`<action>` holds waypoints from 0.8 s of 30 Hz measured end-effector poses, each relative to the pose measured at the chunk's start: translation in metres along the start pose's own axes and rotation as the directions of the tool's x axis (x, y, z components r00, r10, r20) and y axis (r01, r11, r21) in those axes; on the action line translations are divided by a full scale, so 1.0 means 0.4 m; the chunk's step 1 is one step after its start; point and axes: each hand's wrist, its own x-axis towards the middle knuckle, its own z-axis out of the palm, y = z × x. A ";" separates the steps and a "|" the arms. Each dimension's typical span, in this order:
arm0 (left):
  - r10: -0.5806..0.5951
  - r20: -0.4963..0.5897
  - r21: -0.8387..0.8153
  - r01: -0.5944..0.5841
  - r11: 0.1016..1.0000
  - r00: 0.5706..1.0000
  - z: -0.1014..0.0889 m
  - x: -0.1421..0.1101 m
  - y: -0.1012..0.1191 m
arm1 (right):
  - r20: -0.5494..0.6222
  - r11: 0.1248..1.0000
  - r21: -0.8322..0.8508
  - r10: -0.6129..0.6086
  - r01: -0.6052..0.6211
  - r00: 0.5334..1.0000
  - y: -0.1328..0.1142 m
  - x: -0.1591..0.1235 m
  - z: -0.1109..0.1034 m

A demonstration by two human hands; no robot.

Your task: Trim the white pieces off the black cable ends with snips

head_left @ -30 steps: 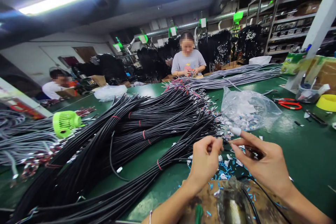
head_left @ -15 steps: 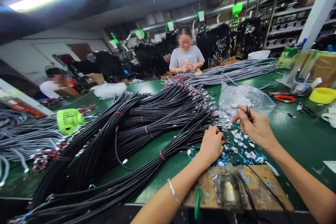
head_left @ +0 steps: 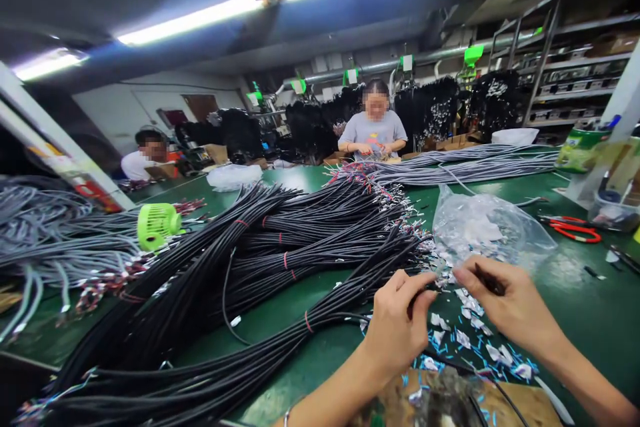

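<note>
My left hand (head_left: 400,323) is closed in a pinch over the front of the bench; what its fingertips hold is too small to make out. A black cable (head_left: 350,317) runs from the bundle and passes behind this hand. Close by on the right, my right hand (head_left: 510,300) is closed around a dark slim tool (head_left: 489,279), partly hidden in the fingers. Its thumb and fingertip almost meet the left fingertips, with a small pale piece (head_left: 443,271) between them. Bundles of black cables (head_left: 320,280), tied with red bands, lie left of the hands.
Scraps of white paper and blue bits (head_left: 463,339) litter the bench beneath my hands. A clear plastic bag (head_left: 500,223) and red-handled scissors (head_left: 575,228) lie to the right. Grey cables (head_left: 465,170) stretch across the back, where a co-worker (head_left: 375,127) sits. A green fan (head_left: 157,225) stands left.
My view has tilted up and turned left. My left hand has lifted off the cable ends into a pinch, and my right hand has come in so the fingertips almost meet.
</note>
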 end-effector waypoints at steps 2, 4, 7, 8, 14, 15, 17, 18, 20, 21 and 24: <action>-0.002 -0.024 -0.037 0.001 0.999 1.000 0.003 -0.002 0.003 | 0.058 0.999 0.043 0.002 -0.005 0.998 -0.005 -0.006 0.009; -0.010 -0.024 -0.054 0.009 0.998 1.000 0.005 -0.004 0.006 | 0.066 0.998 0.062 0.005 -0.009 0.998 -0.006 -0.007 0.021; -0.034 0.019 -0.070 0.035 0.997 0.999 0.002 -0.006 0.011 | 0.027 0.997 0.063 0.034 -0.036 0.999 -0.001 -0.008 0.043; -0.040 0.034 -0.078 0.043 0.996 0.999 0.000 -0.006 0.013 | 0.017 0.996 0.075 0.049 -0.051 0.999 0.001 -0.008 0.050; -0.152 0.132 -0.201 0.176 0.964 0.980 -0.001 -0.009 0.017 | 0.056 0.957 0.253 0.130 -0.141 0.990 -0.001 -0.009 0.066; -0.201 0.164 -0.239 0.236 0.942 0.966 0.002 -0.008 0.016 | 0.065 0.951 0.273 0.133 -0.145 0.989 -0.003 -0.009 0.065; -0.293 0.239 -0.333 0.361 0.871 0.926 0.006 -0.005 0.013 | 0.079 0.947 0.290 0.119 -0.137 0.990 -0.006 -0.011 0.061; -0.326 0.276 -0.387 0.415 0.824 0.904 0.008 -0.002 0.012 | 0.079 0.950 0.284 0.111 -0.129 0.991 -0.008 -0.013 0.058; -0.371 0.335 -0.486 0.496 0.719 0.866 0.006 0.006 0.012 | 0.071 0.964 0.242 0.100 -0.115 0.992 -0.009 -0.016 0.054; -0.386 0.352 -0.525 0.521 0.673 0.853 0.003 0.010 0.012 | 0.057 0.972 0.206 0.100 -0.109 0.993 -0.008 -0.018 0.052; -0.407 0.352 -0.588 0.537 0.605 0.843 -0.011 0.023 0.018 | -0.002 0.993 0.084 0.081 -0.081 0.997 -0.004 -0.024 0.049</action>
